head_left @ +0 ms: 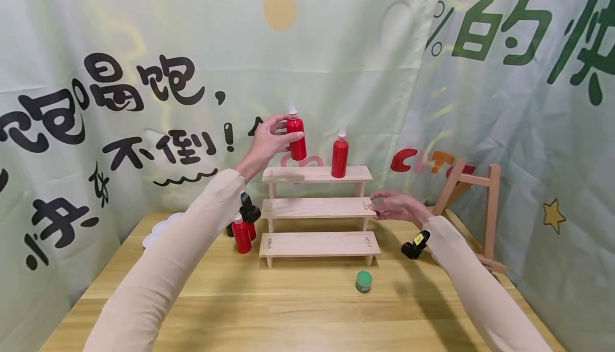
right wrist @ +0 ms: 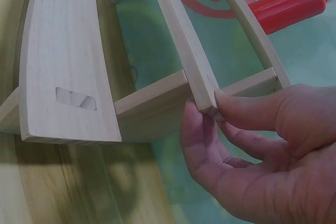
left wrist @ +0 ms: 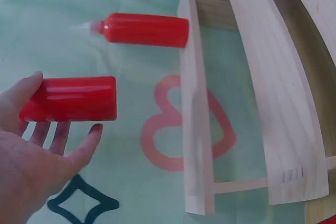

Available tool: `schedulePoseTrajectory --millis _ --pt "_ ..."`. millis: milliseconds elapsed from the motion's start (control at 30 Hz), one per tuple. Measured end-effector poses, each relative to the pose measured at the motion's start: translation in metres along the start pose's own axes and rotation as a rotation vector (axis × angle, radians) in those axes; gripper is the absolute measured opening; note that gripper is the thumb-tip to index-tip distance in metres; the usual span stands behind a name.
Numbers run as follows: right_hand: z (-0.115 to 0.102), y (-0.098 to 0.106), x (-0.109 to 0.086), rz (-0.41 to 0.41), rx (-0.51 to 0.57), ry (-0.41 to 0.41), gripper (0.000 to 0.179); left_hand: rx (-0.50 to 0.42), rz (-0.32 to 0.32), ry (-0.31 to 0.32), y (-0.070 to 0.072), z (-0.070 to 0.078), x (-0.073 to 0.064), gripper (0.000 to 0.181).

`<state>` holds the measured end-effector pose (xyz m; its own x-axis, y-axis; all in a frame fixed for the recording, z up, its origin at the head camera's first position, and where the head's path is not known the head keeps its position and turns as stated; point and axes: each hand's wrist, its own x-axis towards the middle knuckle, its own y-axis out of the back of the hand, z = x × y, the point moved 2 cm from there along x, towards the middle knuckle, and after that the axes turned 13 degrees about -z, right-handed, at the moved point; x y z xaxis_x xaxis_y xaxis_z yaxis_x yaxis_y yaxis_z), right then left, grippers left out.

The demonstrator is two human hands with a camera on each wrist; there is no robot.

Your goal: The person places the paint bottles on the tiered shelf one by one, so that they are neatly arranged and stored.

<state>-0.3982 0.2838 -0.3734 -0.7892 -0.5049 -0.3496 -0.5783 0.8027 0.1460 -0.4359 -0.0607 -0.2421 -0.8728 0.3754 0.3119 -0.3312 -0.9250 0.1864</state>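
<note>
My left hand [head_left: 269, 141] grips a red squeeze bottle [head_left: 298, 150] with a pale pointed tip, holding it upright over the left end of the top step. The left wrist view has this bottle's base apart from the wooden three-step stand [head_left: 319, 245]. A second red bottle [head_left: 339, 159] stands on the top step, right of the middle. At the right end of the middle step, my right hand [head_left: 397, 206] pinches the board's corner between thumb [right wrist: 247, 109] and fingers, as the right wrist view shows. The other hand's bottle is not visible there.
More red bottles [head_left: 242, 238] stand on the table [head_left: 288, 320] left of the stand, partly behind the left wrist camera. A white object [head_left: 160, 229] lies behind the left sleeve. A small green-lidded jar [head_left: 363, 281] sits in front; a wooden easel [head_left: 491, 213] stands at right.
</note>
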Motion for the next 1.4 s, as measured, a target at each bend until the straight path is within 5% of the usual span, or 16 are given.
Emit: schedulePoseTrajectory --millis 233,433,667,1033,1400 --pt "0.006 -0.003 0.004 -0.007 0.023 0.003 0.057 0.107 -0.052 -0.027 -0.006 -0.021 -0.003 0.057" --pt "0.003 0.000 0.001 -0.002 0.039 0.009 0.052 0.091 -0.097 -0.075 -0.015 -0.032 0.000 0.055" --pt "0.005 -0.007 0.005 0.007 0.040 0.023 0.052 0.179 -0.125 -0.040 -0.023 -0.037 0.005 0.056" --pt "0.005 -0.004 -0.003 -0.006 0.031 0.021 0.056 0.179 -0.077 0.017 -0.048 -0.055 0.017 0.059" --pt "0.000 -0.005 -0.004 -0.010 0.065 0.017 0.054 0.222 -0.055 -0.035 -0.058 -0.058 0.023 0.060"
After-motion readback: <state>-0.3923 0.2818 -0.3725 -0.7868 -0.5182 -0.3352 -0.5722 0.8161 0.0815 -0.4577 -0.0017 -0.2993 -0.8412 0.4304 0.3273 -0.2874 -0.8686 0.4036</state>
